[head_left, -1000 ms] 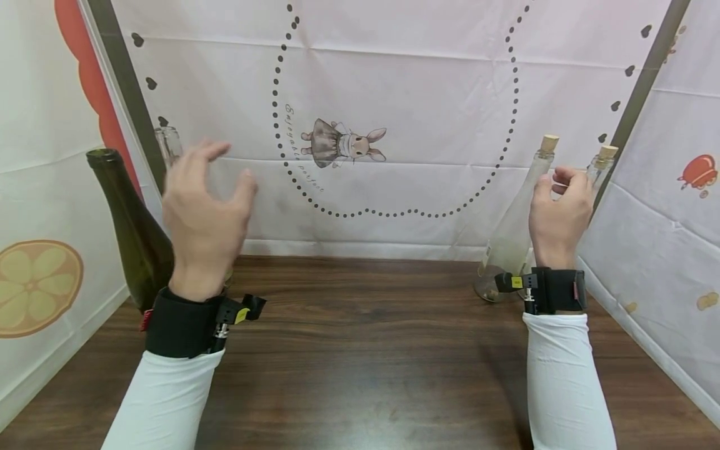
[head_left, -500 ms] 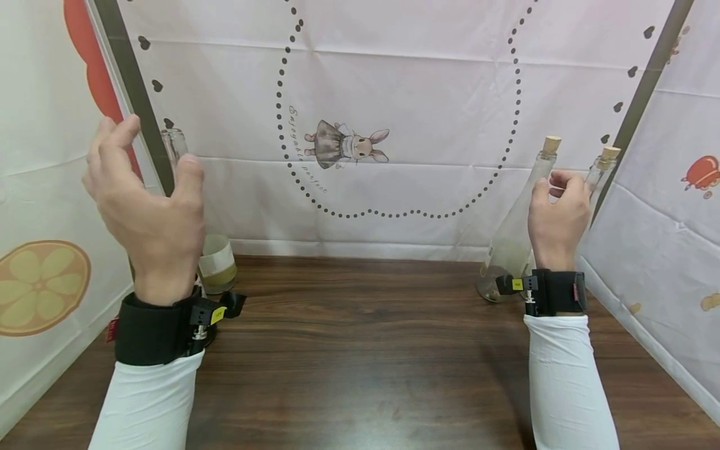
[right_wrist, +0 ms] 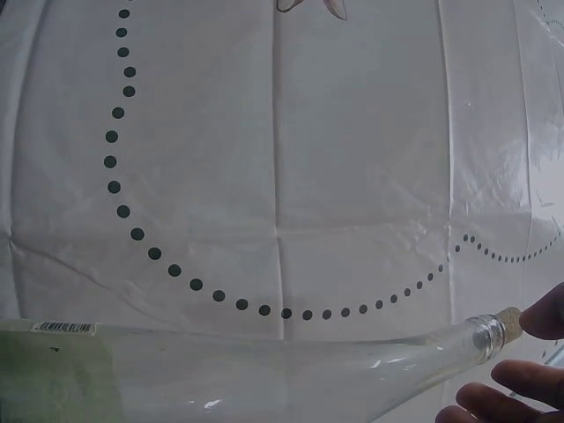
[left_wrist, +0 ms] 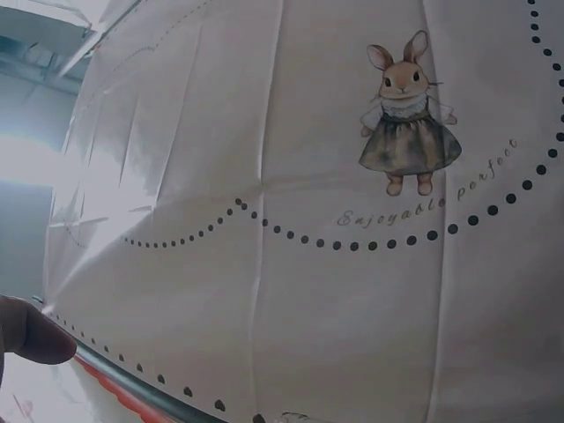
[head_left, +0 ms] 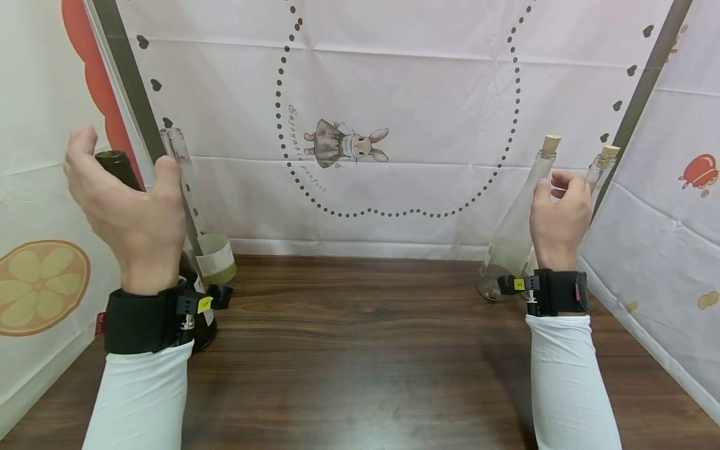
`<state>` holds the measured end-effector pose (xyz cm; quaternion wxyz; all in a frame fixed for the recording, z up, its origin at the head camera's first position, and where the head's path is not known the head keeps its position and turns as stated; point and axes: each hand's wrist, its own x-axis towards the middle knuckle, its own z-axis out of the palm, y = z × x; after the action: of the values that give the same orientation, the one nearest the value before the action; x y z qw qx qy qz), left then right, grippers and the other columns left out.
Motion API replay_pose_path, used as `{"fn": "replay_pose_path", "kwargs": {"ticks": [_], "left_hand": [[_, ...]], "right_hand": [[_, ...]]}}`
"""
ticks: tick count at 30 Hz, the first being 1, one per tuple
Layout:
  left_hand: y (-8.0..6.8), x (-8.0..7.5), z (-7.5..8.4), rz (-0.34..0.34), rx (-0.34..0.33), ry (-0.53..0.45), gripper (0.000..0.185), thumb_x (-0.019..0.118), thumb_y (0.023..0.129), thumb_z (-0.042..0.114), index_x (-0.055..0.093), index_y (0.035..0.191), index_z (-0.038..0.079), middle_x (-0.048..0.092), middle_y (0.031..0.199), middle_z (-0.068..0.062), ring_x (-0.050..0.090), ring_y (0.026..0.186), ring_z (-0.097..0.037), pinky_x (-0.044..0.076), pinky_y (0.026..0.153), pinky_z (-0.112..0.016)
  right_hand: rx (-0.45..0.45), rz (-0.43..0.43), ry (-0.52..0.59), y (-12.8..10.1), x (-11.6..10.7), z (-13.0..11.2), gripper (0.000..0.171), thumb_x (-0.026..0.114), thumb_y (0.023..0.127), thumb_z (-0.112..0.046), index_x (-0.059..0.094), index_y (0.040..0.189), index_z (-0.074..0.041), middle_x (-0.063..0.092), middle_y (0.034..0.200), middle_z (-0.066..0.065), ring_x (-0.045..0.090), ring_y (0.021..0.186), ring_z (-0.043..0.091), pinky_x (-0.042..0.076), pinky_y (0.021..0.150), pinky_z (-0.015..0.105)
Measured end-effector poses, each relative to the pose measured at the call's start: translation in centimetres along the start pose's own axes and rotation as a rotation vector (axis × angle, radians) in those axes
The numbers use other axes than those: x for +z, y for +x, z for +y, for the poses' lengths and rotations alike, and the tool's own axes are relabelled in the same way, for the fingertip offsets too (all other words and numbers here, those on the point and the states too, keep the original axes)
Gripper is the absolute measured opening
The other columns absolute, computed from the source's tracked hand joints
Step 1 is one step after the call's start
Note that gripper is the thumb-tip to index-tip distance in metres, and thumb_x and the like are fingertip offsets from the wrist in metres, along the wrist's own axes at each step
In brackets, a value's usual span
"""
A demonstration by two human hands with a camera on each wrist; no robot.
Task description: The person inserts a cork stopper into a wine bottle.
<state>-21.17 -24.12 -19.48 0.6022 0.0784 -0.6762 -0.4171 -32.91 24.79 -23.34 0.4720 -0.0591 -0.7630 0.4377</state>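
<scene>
Glass at right: right hand [head_left: 559, 215] curls its grip round the neck of a clear corked bottle [head_left: 520, 219], standing tilted at the tabletop's [head_left: 360, 350] far right corner beside a second corked bottle [head_left: 600, 165].
Glass at left: left hand [head_left: 126, 209], grip spread and holding nothing, is raised by the dark green bottle [head_left: 115, 167] and the clear uncorked bottle [head_left: 188, 187] at the far left corner.
Change: over the last second the left hand has swung outward to the green bottle's neck, so a grasp looks close; the right hand has not moved.
Left wrist view: only a fingertip [left_wrist: 31, 333] and the rabbit-print backdrop [left_wrist: 352, 264]; no bottle.
Right wrist view: cork [right_wrist: 509, 319] between fingertips [right_wrist: 546, 313], which the head view hides.
</scene>
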Motion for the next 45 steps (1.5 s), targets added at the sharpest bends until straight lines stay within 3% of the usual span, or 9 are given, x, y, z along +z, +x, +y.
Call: {"fn": "replay_pose_path", "kwargs": {"ticks": [5, 10, 16, 20, 23, 26, 31, 34, 45], "left_hand": [[0.3, 0.2, -1.2, -0.059, -0.15, 0.063, 0.074, 0.058, 0.095, 0.031, 0.03, 0.161, 0.015, 0.04, 0.159, 0.0, 0.038, 0.132, -0.007, 0.033, 0.108, -0.032], [0.7, 0.2, -2.0, -0.092, -0.242, 0.077, 0.075, 0.058, 0.097, 0.033, 0.025, 0.162, 0.015, 0.041, 0.157, -0.003, 0.038, 0.124, -0.004, 0.034, 0.105, -0.031], [1.2, 0.0, -2.9, -0.112, -0.321, 0.103, 0.064, 0.058, 0.097, 0.033, 0.034, 0.154, 0.017, 0.052, 0.126, 0.007, 0.044, 0.1, -0.004, 0.036, 0.087, -0.027], [1.5, -0.4, -3.4, -0.123, -0.362, 0.143, 0.051, 0.054, 0.099, 0.035, 0.042, 0.146, 0.019, 0.057, 0.121, 0.005, 0.05, 0.104, -0.008, 0.039, 0.092, -0.028], [1.7, -0.5, -3.7, -0.121, -0.362, 0.155, 0.05, 0.051, 0.102, 0.036, 0.048, 0.146, 0.014, 0.062, 0.133, -0.003, 0.055, 0.115, -0.012, 0.042, 0.1, -0.029], [1.7, -0.5, -3.8, -0.123, -0.349, 0.153, 0.051, 0.048, 0.105, 0.037, 0.051, 0.148, 0.01, 0.062, 0.137, -0.006, 0.056, 0.113, -0.011, 0.044, 0.097, -0.028], [1.7, -0.4, -3.8, -0.119, -0.322, 0.129, 0.039, 0.047, 0.106, 0.035, 0.055, 0.137, 0.014, 0.062, 0.102, 0.017, 0.053, 0.089, 0.004, 0.041, 0.081, -0.023], [1.7, -0.3, -3.6, -0.119, -0.311, 0.113, 0.036, 0.047, 0.106, 0.036, 0.055, 0.135, 0.015, 0.056, 0.093, 0.023, 0.053, 0.084, 0.007, 0.039, 0.077, -0.022], [1.4, 0.3, -3.6, -0.129, -0.281, 0.151, 0.051, 0.046, 0.108, 0.042, 0.054, 0.144, 0.007, 0.067, 0.116, 0.001, 0.053, 0.09, 0.003, 0.039, 0.08, -0.023]], "right_hand": [[0.01, -0.008, -0.01, -0.1, -0.1, 0.3, 0.04, 0.051, 0.109, -0.028, 0.062, 0.137, -0.001, 0.061, 0.133, 0.015, 0.058, 0.121, 0.028, 0.043, 0.102, 0.035], [0.037, -0.018, -0.027, -0.2, -0.5, 0.7, 0.041, 0.051, 0.108, -0.026, 0.062, 0.139, -0.001, 0.062, 0.136, 0.015, 0.06, 0.122, 0.028, 0.044, 0.102, 0.036], [0.05, -0.057, -0.076, -0.1, -1.1, 1.2, 0.045, 0.048, 0.109, -0.029, 0.059, 0.141, 0.0, 0.06, 0.138, 0.017, 0.06, 0.125, 0.031, 0.045, 0.105, 0.041], [0.063, -0.118, -0.128, 0.0, -1.7, 1.7, 0.049, 0.045, 0.109, -0.03, 0.057, 0.144, 0.002, 0.06, 0.14, 0.02, 0.059, 0.127, 0.036, 0.044, 0.105, 0.048], [0.079, -0.224, -0.192, 0.0, -2.4, 2.0, 0.053, 0.043, 0.11, -0.032, 0.055, 0.145, 0.005, 0.059, 0.14, 0.026, 0.058, 0.126, 0.044, 0.044, 0.103, 0.055], [0.077, -0.372, -0.282, 0.0, -3.1, 2.5, 0.058, 0.042, 0.11, -0.035, 0.055, 0.142, 0.01, 0.059, 0.137, 0.034, 0.057, 0.123, 0.051, 0.045, 0.099, 0.061], [0.027, -0.568, -0.405, 0.0, -3.9, 3.5, 0.058, 0.045, 0.11, -0.035, 0.058, 0.134, 0.015, 0.061, 0.129, 0.039, 0.061, 0.112, 0.055, 0.049, 0.088, 0.064], [-0.005, -0.639, -0.433, 0.0, -4.3, 4.0, 0.049, 0.051, 0.109, -0.028, 0.062, 0.128, 0.017, 0.063, 0.123, 0.04, 0.062, 0.107, 0.055, 0.051, 0.084, 0.063], [-0.019, -1.016, -0.575, 0.5, -5.8, 6.0, 0.034, 0.072, 0.097, -0.013, 0.069, 0.114, 0.016, 0.071, 0.101, 0.029, 0.067, 0.088, 0.039, 0.056, 0.069, 0.046]]}}
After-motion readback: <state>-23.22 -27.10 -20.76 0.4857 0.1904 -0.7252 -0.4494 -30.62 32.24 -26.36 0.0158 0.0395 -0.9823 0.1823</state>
